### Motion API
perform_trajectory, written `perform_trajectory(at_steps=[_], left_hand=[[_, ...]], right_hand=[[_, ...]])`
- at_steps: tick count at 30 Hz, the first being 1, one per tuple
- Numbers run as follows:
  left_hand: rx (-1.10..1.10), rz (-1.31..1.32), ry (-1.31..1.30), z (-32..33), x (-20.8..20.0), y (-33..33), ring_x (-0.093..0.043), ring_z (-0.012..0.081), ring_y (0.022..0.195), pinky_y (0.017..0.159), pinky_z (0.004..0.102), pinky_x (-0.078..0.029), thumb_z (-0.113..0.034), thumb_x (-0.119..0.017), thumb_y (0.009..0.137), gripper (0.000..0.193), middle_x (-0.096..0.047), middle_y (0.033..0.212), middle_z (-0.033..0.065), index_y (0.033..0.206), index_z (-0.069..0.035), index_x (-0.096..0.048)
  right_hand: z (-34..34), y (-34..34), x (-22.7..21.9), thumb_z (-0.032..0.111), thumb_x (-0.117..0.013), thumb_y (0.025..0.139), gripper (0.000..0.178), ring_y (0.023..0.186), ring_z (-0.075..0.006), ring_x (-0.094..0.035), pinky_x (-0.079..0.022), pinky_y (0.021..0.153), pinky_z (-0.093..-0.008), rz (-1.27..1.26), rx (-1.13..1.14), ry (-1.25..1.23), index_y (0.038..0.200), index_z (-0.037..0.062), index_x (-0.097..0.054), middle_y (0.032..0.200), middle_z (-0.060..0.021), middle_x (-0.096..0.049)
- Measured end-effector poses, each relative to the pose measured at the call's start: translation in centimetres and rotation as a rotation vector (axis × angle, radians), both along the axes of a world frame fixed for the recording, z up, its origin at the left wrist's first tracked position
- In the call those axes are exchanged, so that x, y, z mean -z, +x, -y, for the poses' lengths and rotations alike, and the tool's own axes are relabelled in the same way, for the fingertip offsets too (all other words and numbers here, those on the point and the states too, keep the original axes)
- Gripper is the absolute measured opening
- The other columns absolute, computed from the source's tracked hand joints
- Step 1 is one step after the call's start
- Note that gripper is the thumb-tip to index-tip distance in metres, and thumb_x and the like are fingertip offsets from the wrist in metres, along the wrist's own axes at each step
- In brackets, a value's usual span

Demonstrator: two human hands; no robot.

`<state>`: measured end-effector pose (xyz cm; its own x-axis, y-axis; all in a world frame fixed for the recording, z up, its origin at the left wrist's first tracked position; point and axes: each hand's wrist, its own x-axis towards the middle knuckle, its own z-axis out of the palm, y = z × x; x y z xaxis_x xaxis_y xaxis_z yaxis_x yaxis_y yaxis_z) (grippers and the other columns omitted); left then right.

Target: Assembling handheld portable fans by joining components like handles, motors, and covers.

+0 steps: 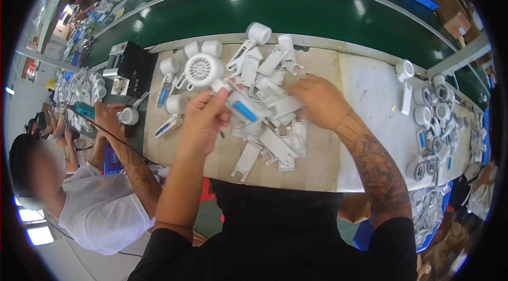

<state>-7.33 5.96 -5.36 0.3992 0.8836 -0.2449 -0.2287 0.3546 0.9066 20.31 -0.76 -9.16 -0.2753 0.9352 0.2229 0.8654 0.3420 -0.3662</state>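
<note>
My left hand [203, 117] pinches a white handheld fan [205, 71] by the neck below its round slotted grille. Its handle lies open toward the right, showing a blue cylindrical battery [244, 111] inside. In my right hand [320, 102] is a white plastic handle cover [286, 106], close to the fan's handle; the thumb is mostly hidden. Beneath and around both hands spreads a loose pile of similar white covers [247, 160], some of them overlapping.
More white fan heads [211, 48] stand at the pile's far left. Along the table's right side lie several fan assemblies [423, 115]. A black machine [132, 66] sits at left, where a co-worker in a white shirt [106, 209] holds a teal tool [84, 110]. A green conveyor belt [296, 8] runs behind.
</note>
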Motion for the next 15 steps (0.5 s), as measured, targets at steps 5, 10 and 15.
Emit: perform_trajectory(at_steps=[5, 10, 15], left_hand=[[0.051, 0.100, 0.012, 0.8, -0.1, 1.7, -0.059, 0.0117, 0.071, 0.065, 0.0268, -0.050, -0.040, -0.043, 0.105, 0.051, -0.069, 0.119, 0.0121, 0.130, 0.003, -0.055], [0.042, 0.191, 0.046, 0.7, 0.0, 3.3, -0.059, 0.0141, 0.075, 0.070, 0.0294, -0.049, -0.040, -0.047, 0.104, 0.046, -0.068, 0.098, 0.0089, 0.112, 0.003, -0.062], [0.037, 0.194, 0.035, 0.5, -0.2, 4.6, -0.058, 0.0143, 0.075, 0.070, 0.0294, -0.049, -0.043, -0.046, 0.104, 0.049, -0.069, 0.102, 0.0100, 0.112, 0.003, -0.062]], right_hand=[[2.7, 0.0, -5.1, 0.002, -0.071, 0.075, 0.021, 0.097, -0.0302, -0.063, -0.052, 0.082, -0.0397, -0.385, 0.277, -0.177, 0.096, 0.0033, -0.068, 0.090, -0.0108, -0.070], [3.4, -0.8, -2.8, 0.013, -0.076, 0.079, 0.028, 0.103, -0.0303, -0.062, -0.052, 0.086, -0.0397, -0.288, 0.303, 0.167, 0.105, 0.0044, -0.069, 0.105, -0.0124, -0.070], [3.6, 2.0, 2.7, 0.007, -0.070, 0.083, 0.032, 0.102, -0.0314, -0.062, -0.051, 0.088, -0.0392, -0.106, 0.422, 0.072, 0.115, 0.0050, -0.069, 0.111, -0.0144, -0.069]])
